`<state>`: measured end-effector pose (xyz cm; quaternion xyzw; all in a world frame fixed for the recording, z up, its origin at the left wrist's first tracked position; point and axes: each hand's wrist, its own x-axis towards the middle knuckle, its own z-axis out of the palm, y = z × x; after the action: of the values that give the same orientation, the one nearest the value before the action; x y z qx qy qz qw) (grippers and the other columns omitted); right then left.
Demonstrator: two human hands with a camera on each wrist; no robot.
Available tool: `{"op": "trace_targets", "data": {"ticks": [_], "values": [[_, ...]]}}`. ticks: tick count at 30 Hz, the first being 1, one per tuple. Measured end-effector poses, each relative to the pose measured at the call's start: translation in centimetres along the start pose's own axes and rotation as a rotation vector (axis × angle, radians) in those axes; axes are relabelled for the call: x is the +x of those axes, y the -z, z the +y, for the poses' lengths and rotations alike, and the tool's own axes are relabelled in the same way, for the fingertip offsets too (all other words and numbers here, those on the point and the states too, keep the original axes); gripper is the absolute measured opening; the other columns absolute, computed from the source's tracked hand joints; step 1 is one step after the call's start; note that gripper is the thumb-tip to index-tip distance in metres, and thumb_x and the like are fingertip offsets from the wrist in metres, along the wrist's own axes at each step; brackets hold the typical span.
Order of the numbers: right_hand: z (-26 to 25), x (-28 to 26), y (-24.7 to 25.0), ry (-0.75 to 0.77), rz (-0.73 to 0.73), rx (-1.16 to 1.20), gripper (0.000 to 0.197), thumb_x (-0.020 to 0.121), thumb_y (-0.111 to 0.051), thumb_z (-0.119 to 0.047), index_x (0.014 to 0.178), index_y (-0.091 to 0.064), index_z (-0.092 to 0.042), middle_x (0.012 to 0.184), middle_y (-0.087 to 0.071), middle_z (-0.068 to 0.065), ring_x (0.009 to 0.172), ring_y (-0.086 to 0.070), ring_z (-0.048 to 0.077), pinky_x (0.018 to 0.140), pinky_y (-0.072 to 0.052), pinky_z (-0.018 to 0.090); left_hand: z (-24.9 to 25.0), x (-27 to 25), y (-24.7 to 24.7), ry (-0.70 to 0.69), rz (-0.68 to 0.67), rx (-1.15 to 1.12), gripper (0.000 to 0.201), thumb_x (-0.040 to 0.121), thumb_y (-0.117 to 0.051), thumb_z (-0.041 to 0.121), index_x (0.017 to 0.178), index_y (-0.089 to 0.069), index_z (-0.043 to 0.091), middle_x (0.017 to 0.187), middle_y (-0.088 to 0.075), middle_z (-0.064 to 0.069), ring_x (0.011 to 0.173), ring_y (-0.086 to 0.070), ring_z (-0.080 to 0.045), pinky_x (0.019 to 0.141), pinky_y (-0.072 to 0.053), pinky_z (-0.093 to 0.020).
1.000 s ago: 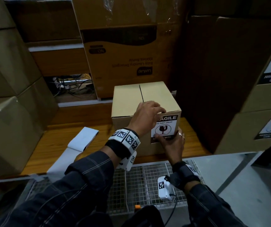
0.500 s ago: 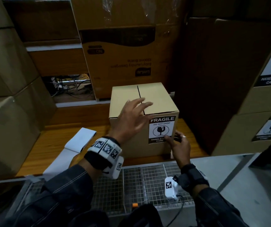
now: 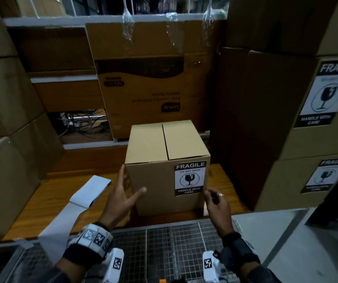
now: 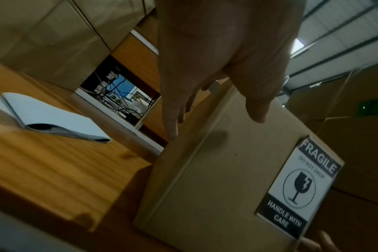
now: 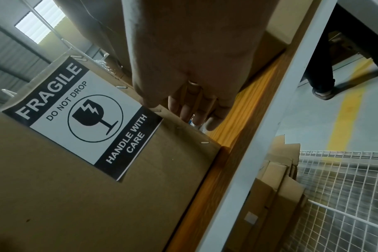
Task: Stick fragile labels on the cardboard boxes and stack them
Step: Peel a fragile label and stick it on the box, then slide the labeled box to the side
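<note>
Head view: fragile label [image 3: 190, 179] is stuck on my small cardboard box [image 3: 165, 166] on the wooden shelf [image 3: 41, 201]. Left hand [image 3: 121, 198] flat against its left corner, right hand [image 3: 218, 207] loose, empty. Next I'd grip both sides and lift it onto the labelled stack [image 3: 317, 152].

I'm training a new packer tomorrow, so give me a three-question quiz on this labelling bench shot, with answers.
1. True or false: the fragile label sits on the top flaps of the small cardboard box.
2. Which hand reaches the box's left front edge? A) left hand B) right hand C) neither
3. Fill in: the white label pad lies on the wooden shelf to the box's ____.

Key
1. False: it is on the front face, near the upper right corner.
2. A: its straight fingers lie at that edge, while the right hand hovers by the label's lower right corner, gripping nothing.
3. Left.
</note>
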<state>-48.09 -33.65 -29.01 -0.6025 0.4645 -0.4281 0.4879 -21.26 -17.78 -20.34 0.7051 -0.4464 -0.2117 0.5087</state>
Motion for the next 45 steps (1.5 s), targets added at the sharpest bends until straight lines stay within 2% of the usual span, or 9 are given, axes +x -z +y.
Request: {"op": "trace_targets", "data": {"ticks": [6, 13, 18, 24, 29, 33, 37, 41, 45], "values": [[-0.9, 1.1, 0.0, -0.029, -0.024, 0.048, 0.029, 0.099, -0.063, -0.025, 0.128, -0.059, -0.026, 0.122, -0.064, -0.005, 0.111, -0.059, 0.006, 0.076, -0.05, 0.019, -1.0, 1.4, -1.8, -0.008, -0.011, -0.114, 0.094, 0.091, -0.073, 0.018, 0.161, -0.013, 0.038, 0.151, -0.049, 0.001, 0.137, -0.05, -0.02, 0.105, -0.052, -0.052], [-1.5, 4.0, -0.7, -0.053, 0.04, 0.039, 0.024, 0.097, -0.066, -0.03, 0.117, -0.056, -0.039, 0.116, -0.061, -0.013, 0.109, -0.059, 0.009, 0.084, -0.051, 0.029, -1.7, 5.1, -2.6, -0.048, -0.041, -0.166, 0.091, 0.09, -0.07, 0.03, 0.156, -0.01, 0.049, 0.16, -0.038, 0.003, 0.142, -0.044, -0.02, 0.111, -0.046, -0.049], [-2.3, 6.8, -1.1, -0.085, 0.125, 0.056, 0.028, 0.097, -0.065, -0.028, 0.12, -0.052, -0.038, 0.111, -0.06, -0.014, 0.102, -0.058, 0.006, 0.089, -0.057, 0.041, -1.9, 9.2, -4.2, -0.106, -0.076, -0.184, 0.087, 0.093, -0.069, 0.025, 0.141, -0.012, 0.07, 0.151, -0.041, 0.014, 0.135, -0.048, -0.011, 0.112, -0.045, -0.048], [-2.3, 11.2, -0.8, -0.171, 0.237, 0.06, 0.036, 0.097, -0.068, -0.022, 0.129, -0.056, -0.03, 0.124, -0.064, 0.002, 0.114, -0.063, 0.026, 0.095, -0.057, 0.054, -2.0, 14.2, -6.4, -0.173, -0.13, -0.193, 0.089, 0.094, -0.068, 0.019, 0.152, -0.013, 0.058, 0.153, -0.046, 0.008, 0.135, -0.051, -0.01, 0.106, -0.05, -0.037], [-2.2, 14.7, -1.2, -0.198, 0.286, 0.019, 0.054, 0.094, -0.067, -0.004, 0.144, -0.052, -0.021, 0.134, -0.062, 0.011, 0.12, -0.062, 0.029, 0.099, -0.055, 0.051, -2.5, 18.2, -8.4, -0.209, -0.154, -0.165, 0.096, 0.094, -0.066, 0.009, 0.151, -0.011, 0.065, 0.157, -0.044, 0.003, 0.142, -0.045, -0.019, 0.109, -0.046, -0.057], [-2.2, 16.9, -1.4, -0.23, 0.32, 0.004, 0.065, 0.089, -0.071, 0.001, 0.147, -0.049, -0.019, 0.136, -0.062, 0.012, 0.125, -0.06, 0.031, 0.107, -0.05, 0.054, -2.8, 20.4, -10.2, -0.225, -0.151, -0.118, 0.098, 0.094, -0.067, 0.01, 0.154, -0.008, 0.061, 0.159, -0.042, 0.003, 0.144, -0.043, -0.019, 0.112, -0.042, -0.057], [-2.1, 18.5, -1.6, -0.249, 0.345, 0.006, 0.062, 0.086, -0.075, -0.002, 0.143, -0.051, -0.013, 0.135, -0.064, 0.014, 0.124, -0.061, 0.033, 0.108, -0.049, 0.051, -2.5, 21.5, -12.0, -0.243, -0.113, -0.111, 0.1, 0.093, -0.069, 0.007, 0.156, -0.009, 0.056, 0.158, -0.042, 0.0, 0.142, -0.045, -0.018, 0.113, -0.044, -0.053], [-1.2, 19.2, -2.0, -0.325, 0.34, 0.003, 0.041, 0.09, -0.069, 0.001, 0.127, -0.052, 0.001, 0.126, -0.063, 0.022, 0.117, -0.062, 0.039, 0.103, -0.051, 0.05, -2.7, 21.8, -13.5, -0.267, -0.077, -0.054, 0.098, 0.094, -0.07, 0.011, 0.16, -0.008, 0.047, 0.157, -0.045, -0.003, 0.139, -0.049, -0.02, 0.109, -0.049, -0.046], [-0.8, 19.8, -2.8, -0.322, 0.304, 0.029, 0.046, 0.087, -0.074, -0.005, 0.127, -0.05, -0.004, 0.129, -0.062, 0.021, 0.119, -0.062, 0.038, 0.104, -0.05, 0.055, -2.1, 22.4, -14.9, -0.254, -0.067, -0.038, 0.095, 0.094, -0.07, 0.014, 0.161, -0.008, 0.044, 0.157, -0.044, -0.005, 0.14, -0.046, -0.019, 0.11, -0.046, -0.039]]}}
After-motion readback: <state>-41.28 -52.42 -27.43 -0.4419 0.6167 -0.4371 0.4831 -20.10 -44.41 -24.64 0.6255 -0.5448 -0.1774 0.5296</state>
